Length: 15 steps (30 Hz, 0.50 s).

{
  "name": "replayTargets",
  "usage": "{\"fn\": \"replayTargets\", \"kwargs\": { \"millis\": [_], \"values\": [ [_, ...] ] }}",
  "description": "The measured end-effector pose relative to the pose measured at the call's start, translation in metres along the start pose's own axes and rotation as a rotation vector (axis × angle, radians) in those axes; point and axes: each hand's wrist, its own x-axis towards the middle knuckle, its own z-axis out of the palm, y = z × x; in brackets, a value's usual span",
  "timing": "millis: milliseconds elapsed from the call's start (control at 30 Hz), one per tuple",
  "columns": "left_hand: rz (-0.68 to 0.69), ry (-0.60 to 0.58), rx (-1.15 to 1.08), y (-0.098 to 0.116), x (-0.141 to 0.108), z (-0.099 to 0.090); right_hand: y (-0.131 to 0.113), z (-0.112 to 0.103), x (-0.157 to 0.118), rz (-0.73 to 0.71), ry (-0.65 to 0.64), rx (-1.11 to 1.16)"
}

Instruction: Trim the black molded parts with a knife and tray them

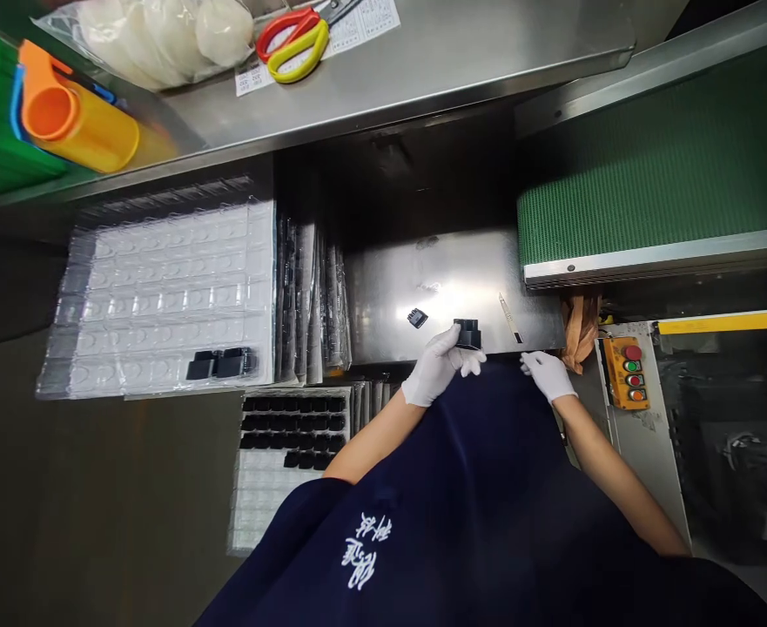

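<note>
My left hand (pixel 439 361), in a white glove, is closed on a black plastic part (pixel 467 333) just over the front edge of the metal table (pixel 383 287). Another small black plastic part (pixel 417 318) lies on the metal to its left, toothed along one side. My right hand (pixel 546 374), gloved too, is by the table's front edge with its fingers loosely stretched and nothing visible in them. Nearest to it on the table is a slim, pointed, knife-like tool (pixel 509 318) with a dark end.
Left are stacked clear trays (pixel 167 296), the top one holding two black parts. A lower tray (pixel 265 496) holds several rows. Scissors (pixel 295 43) and an orange-yellow container (pixel 83 122) sit on the upper shelf. Right are a green conveyor belt (pixel 657 157) and a button box (pixel 628 374).
</note>
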Motion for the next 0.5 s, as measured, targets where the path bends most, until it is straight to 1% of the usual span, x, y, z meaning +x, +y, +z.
{"fn": "replayTargets", "kwargs": {
  "millis": [67,100,133,167,233,267,333,367,433,500],
  "values": [
    [0.036,0.028,0.112,-0.002,0.0,0.007,-0.032,0.003,-0.02,-0.06,-0.068,0.155],
    [0.045,0.044,0.187,-0.003,0.0,0.011,-0.05,0.004,-0.03,-0.102,-0.12,0.265],
    [0.055,0.068,0.278,-0.003,0.0,0.015,-0.067,0.005,-0.039,-0.14,-0.195,0.428],
    [0.078,0.102,0.395,-0.003,-0.001,0.019,-0.084,0.005,-0.047,-0.169,-0.25,0.545],
    [0.162,0.182,0.703,0.0,-0.003,0.027,-0.111,0.006,-0.059,-0.201,-0.258,0.643],
    [0.211,0.218,0.874,0.002,-0.004,0.03,-0.12,0.006,-0.063,-0.207,-0.224,0.628],
    [0.289,0.258,1.173,0.005,-0.007,0.035,-0.13,0.006,-0.066,-0.219,-0.157,0.578],
    [0.313,0.261,1.271,0.006,-0.008,0.036,-0.131,0.006,-0.067,-0.23,-0.148,0.566],
    [0.35,0.248,1.338,0.006,-0.011,0.038,-0.131,0.006,-0.068,-0.263,-0.182,0.569],
    [0.385,0.214,1.281,0.007,-0.015,0.039,-0.13,0.006,-0.07,-0.298,-0.26,0.622]
  ]
}}
